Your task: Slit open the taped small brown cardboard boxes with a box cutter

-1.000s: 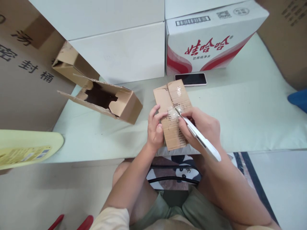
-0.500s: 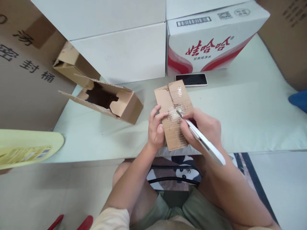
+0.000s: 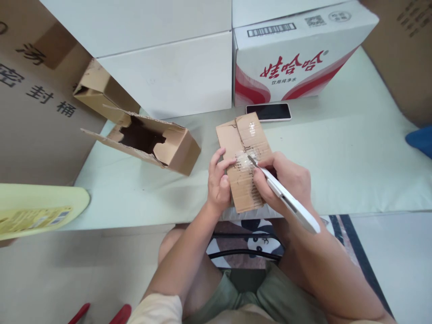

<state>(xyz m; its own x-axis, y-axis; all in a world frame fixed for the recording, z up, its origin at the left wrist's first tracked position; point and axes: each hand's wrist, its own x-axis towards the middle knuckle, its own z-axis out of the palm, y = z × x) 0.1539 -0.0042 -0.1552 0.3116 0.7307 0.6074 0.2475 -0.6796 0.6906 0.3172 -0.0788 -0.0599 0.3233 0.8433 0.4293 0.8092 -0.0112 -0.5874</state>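
Observation:
A small brown cardboard box (image 3: 243, 135) sealed with clear tape lies on the pale green table (image 3: 354, 153) near its front edge. My left hand (image 3: 218, 182) grips the box's left side, fingers curled over its top. My right hand (image 3: 286, 182) is closed round a white utility knife (image 3: 290, 204). The knife's blade tip rests on the shiny tape patch in the middle of the box's top.
An opened, torn brown box (image 3: 151, 141) lies to the left. A black phone (image 3: 269, 111) sits behind the small box. White boxes (image 3: 162, 54) and a red-printed carton (image 3: 297, 54) stand at the back, large brown cartons at both sides. A yellow object (image 3: 37, 209) is at far left.
The knife handle has swung slightly outward to the right while the blade tip stays on the tape. The left hand and box have hardly moved.

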